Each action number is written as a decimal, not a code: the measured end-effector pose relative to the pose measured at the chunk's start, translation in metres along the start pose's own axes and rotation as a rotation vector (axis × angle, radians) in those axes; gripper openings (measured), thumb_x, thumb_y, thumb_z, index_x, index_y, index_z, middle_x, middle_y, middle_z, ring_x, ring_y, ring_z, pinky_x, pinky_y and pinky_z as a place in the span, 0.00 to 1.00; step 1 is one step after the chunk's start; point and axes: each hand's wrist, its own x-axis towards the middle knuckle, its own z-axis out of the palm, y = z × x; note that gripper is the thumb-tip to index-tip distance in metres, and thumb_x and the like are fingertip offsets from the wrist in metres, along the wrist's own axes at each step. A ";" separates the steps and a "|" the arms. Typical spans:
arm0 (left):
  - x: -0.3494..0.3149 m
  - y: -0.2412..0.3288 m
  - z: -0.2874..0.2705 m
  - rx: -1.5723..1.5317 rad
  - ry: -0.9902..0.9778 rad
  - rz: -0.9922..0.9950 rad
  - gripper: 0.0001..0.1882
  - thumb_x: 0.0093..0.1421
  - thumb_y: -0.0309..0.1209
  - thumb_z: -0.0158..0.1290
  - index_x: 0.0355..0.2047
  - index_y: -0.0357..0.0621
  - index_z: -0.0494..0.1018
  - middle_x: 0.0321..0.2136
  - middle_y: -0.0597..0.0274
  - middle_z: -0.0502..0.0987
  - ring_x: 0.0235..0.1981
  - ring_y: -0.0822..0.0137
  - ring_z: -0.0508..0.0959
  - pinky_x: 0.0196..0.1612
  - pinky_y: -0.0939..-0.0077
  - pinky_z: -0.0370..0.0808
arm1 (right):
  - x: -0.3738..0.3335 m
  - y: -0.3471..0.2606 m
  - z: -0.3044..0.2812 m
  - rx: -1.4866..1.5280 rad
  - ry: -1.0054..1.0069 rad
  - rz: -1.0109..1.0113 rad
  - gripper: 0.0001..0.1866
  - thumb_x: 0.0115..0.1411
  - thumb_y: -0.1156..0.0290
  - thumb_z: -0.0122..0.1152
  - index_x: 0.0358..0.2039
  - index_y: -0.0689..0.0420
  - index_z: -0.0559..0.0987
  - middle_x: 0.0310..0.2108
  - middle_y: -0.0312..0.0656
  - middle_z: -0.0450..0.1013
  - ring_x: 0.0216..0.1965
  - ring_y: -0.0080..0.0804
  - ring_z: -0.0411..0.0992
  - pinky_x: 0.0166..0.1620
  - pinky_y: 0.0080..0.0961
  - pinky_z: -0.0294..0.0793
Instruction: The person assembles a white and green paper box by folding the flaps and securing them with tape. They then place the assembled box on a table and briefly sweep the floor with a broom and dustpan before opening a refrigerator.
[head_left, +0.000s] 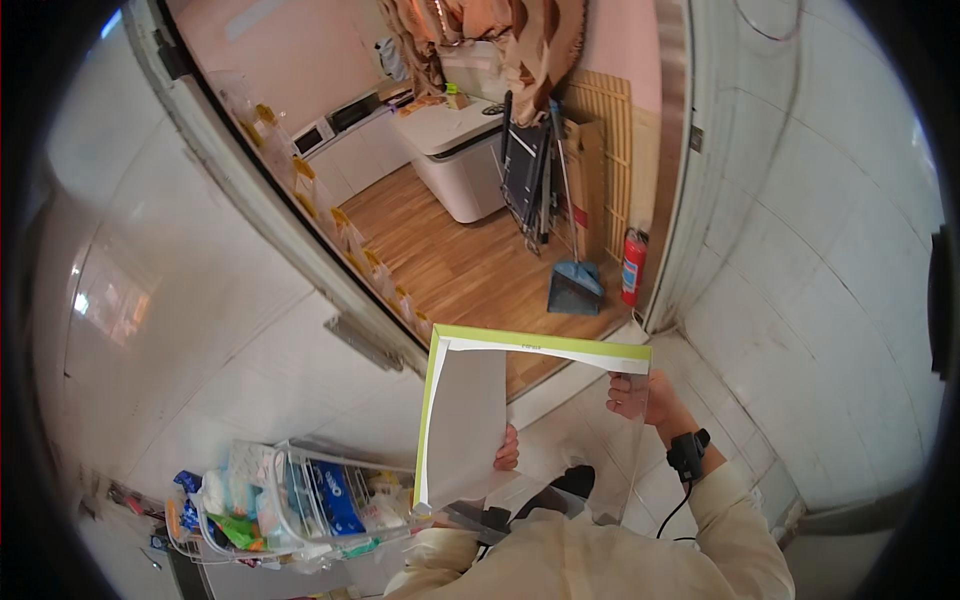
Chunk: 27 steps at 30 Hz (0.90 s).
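Between my hands, in front of my body, is a large rectangular package [470, 410] with a yellow-green and white border and what looks like clear plastic. A plain grey-white panel fills its left part; through the rest I see the floor and my dark shoe. My right hand [640, 397] is closed on its upper right edge, fingers curled round it. Below centre, the fingertips of my left hand [507, 448] wrap the panel's right edge; the rest of that hand is hidden behind the panel. A black device [688, 455] with a cable is strapped to my right wrist.
A wire rack [300, 500] crowded with packets stands at lower left. Ahead, a doorway opens onto a wooden floor [440, 265]. Beyond it are a blue dustpan [575, 288], a red fire extinguisher [633, 265], a folded black frame [525, 170] and a white cabinet [460, 180]. Tiled walls flank me.
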 end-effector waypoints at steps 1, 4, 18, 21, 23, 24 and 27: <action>0.006 0.015 -0.015 -0.012 0.054 0.034 0.18 0.63 0.45 0.40 0.36 0.40 0.63 0.20 0.64 0.63 0.20 0.69 0.62 0.24 0.77 0.61 | 0.023 -0.012 -0.011 -0.016 0.013 -0.051 0.07 0.60 0.67 0.45 0.31 0.54 0.71 0.22 0.32 0.63 0.22 0.27 0.59 0.33 0.26 0.62; 0.059 0.071 -0.024 -0.036 0.178 0.161 0.17 0.64 0.44 0.39 0.36 0.41 0.63 0.19 0.66 0.61 0.18 0.71 0.60 0.23 0.78 0.59 | 0.080 -0.070 -0.020 0.085 0.119 -0.114 0.03 0.57 0.72 0.50 0.28 0.55 0.71 0.18 0.30 0.61 0.20 0.24 0.57 0.30 0.23 0.59; 0.161 0.340 -0.148 -0.167 0.159 0.390 0.15 0.64 0.43 0.38 0.35 0.43 0.65 0.20 0.66 0.64 0.17 0.70 0.62 0.22 0.77 0.62 | 0.275 -0.252 -0.031 -0.560 -0.047 0.094 0.30 0.66 0.46 0.36 0.55 0.58 0.65 0.53 0.48 0.67 0.53 0.41 0.66 0.54 0.41 0.64; 0.156 0.402 -0.171 -0.130 0.190 0.508 0.15 0.64 0.43 0.38 0.35 0.44 0.65 0.20 0.66 0.64 0.18 0.69 0.62 0.22 0.77 0.62 | 0.367 -0.281 -0.012 -0.728 -0.194 0.536 0.28 0.67 0.50 0.36 0.58 0.57 0.62 0.55 0.44 0.66 0.53 0.37 0.67 0.47 0.38 0.72; 0.155 0.441 -0.181 -0.128 0.197 0.634 0.15 0.64 0.43 0.38 0.35 0.44 0.66 0.20 0.66 0.64 0.18 0.69 0.62 0.22 0.77 0.63 | 0.432 -0.293 0.000 -0.579 -0.172 0.634 0.23 0.68 0.54 0.39 0.54 0.58 0.64 0.54 0.45 0.66 0.48 0.37 0.70 0.37 0.29 0.76; 0.153 0.460 -0.186 -0.114 0.205 0.723 0.15 0.64 0.43 0.38 0.35 0.44 0.66 0.20 0.66 0.64 0.18 0.69 0.62 0.22 0.77 0.63 | 0.467 -0.301 -0.001 -0.558 -0.181 0.567 0.22 0.67 0.54 0.40 0.52 0.57 0.66 0.51 0.43 0.68 0.46 0.35 0.70 0.37 0.30 0.75; 0.143 0.506 -0.192 0.034 0.457 1.030 0.13 0.63 0.42 0.41 0.35 0.46 0.66 0.22 0.66 0.65 0.21 0.68 0.66 0.25 0.75 0.67 | 0.565 -0.318 0.002 -0.472 -0.166 0.397 0.17 0.66 0.56 0.43 0.46 0.55 0.69 0.41 0.39 0.71 0.38 0.29 0.69 0.34 0.28 0.71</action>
